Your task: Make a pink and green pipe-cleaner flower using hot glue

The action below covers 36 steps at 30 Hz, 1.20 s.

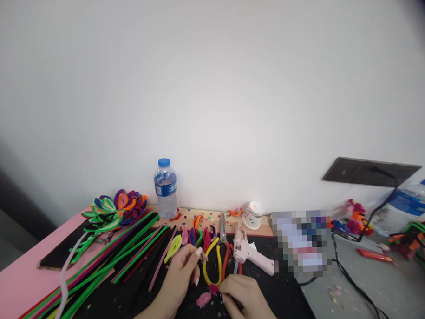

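Observation:
My left hand (180,277) is raised over the black mat (190,314), thumb and forefinger pinched together. Something small and pinkish shows at its fingertips, too small to name. Lower right, my right hand (247,295) has its fingers curled at a dark pink pipe cleaner loop (213,289) and appears to grip it. A lighter pink loop (204,299) lies just left of it. Between the hands and beyond, a yellow pipe cleaner (219,261) is bent into a U, its curve close to the dark pink loop. Red-orange bent pipe cleaners (225,259) lie alongside.
A pink glue gun (252,256), scissors (222,229) and an upturned paper cup (253,216) lie behind my right hand. Left are long pipe cleaners (108,270), a pipe cleaner flower bunch (113,209) and a water bottle (165,189). A black cable (349,271) runs at right.

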Available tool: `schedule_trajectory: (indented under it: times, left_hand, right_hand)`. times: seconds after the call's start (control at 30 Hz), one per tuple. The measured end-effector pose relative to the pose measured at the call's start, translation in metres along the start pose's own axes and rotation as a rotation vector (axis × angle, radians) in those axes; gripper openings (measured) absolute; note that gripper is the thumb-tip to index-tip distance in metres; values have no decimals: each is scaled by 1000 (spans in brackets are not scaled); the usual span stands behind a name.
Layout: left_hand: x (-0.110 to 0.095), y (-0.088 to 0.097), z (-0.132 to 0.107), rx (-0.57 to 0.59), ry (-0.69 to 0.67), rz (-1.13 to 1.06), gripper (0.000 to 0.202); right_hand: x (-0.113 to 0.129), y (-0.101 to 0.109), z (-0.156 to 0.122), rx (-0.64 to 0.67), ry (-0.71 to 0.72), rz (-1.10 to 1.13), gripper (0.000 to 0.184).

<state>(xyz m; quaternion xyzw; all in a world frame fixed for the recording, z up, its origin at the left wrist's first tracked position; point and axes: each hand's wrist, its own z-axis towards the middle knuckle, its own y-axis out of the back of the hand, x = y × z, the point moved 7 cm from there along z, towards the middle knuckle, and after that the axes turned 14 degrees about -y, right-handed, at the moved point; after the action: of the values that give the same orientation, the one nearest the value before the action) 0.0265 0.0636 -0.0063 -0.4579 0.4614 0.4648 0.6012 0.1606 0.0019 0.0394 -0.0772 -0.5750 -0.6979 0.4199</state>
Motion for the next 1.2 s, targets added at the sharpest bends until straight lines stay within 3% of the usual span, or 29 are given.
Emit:
schedule_trajectory:
  times: [0.2, 0.37, 0.53, 0.9, 1.2]
  left_hand:
    - [11, 7, 1, -147, 45, -216, 33]
    - [11, 3, 1, -114, 54, -244, 34]
    - [2, -1, 1, -18, 18, -103, 31]
    - [7, -5, 0, 31, 59, -13, 35]
    - [10, -2, -1, -23, 40, -19, 41]
  right_hand:
    - [-1, -2, 0, 6, -12, -9, 19]
    - [0, -1, -1, 5, -14, -4, 19]
    - [2, 1, 0, -3, -19, -9, 20]
    - [-8, -2, -1, 16, -73, 19, 19]
    - [-8, -3, -2, 39, -92, 11, 19]
